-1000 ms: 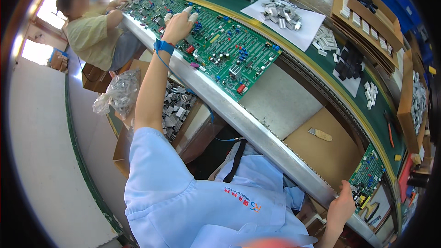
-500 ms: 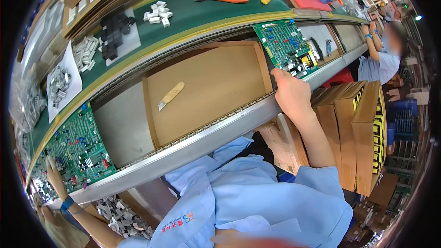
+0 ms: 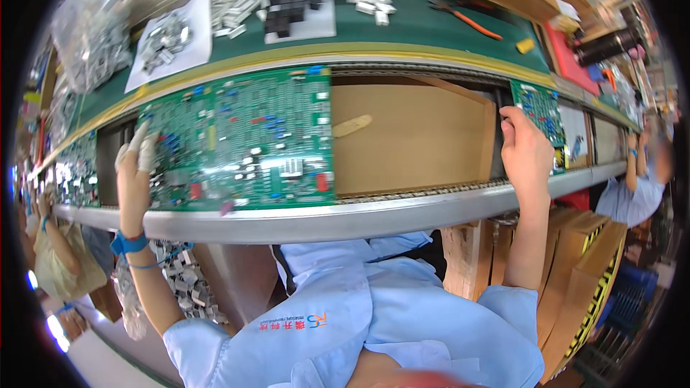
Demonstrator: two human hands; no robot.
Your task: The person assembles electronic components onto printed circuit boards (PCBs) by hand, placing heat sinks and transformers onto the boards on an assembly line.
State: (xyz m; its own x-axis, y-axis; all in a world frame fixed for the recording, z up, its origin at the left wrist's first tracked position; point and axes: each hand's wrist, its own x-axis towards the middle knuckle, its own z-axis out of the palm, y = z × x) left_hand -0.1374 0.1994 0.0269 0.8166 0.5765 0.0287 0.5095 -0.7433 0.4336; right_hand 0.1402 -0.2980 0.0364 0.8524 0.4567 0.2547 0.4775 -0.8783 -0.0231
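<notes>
My left hand [image 3: 134,179], with white covers on its fingertips and a blue wrist strap, lies against the left edge of a large green circuit board [image 3: 237,136]. Its fingers are stretched out, partly over the edge. The board rests on the rails of a metal track [image 3: 316,224] and overlaps a shallow cardboard tray [image 3: 424,151]. A yellow-handled utility knife [image 3: 352,126] in the tray is partly covered by the board. My right hand [image 3: 528,154] is beside a second green circuit board [image 3: 539,104], its fingers curled with nothing visible in them; it hides part of that board.
White blocks [image 3: 372,1], black parts [image 3: 291,0], orange-handled pliers [image 3: 467,20] and a yellow piece [image 3: 525,45] lie on the green bench beyond. More boards [image 3: 77,172] sit leftwards. Cartons [image 3: 575,280] stand at right. Co-workers [image 3: 632,172] are at both ends.
The view has turned leftward. The large board has slid right along the track with my left hand, now overlapping the tray and knife. My right hand has shifted off the second board's near corner.
</notes>
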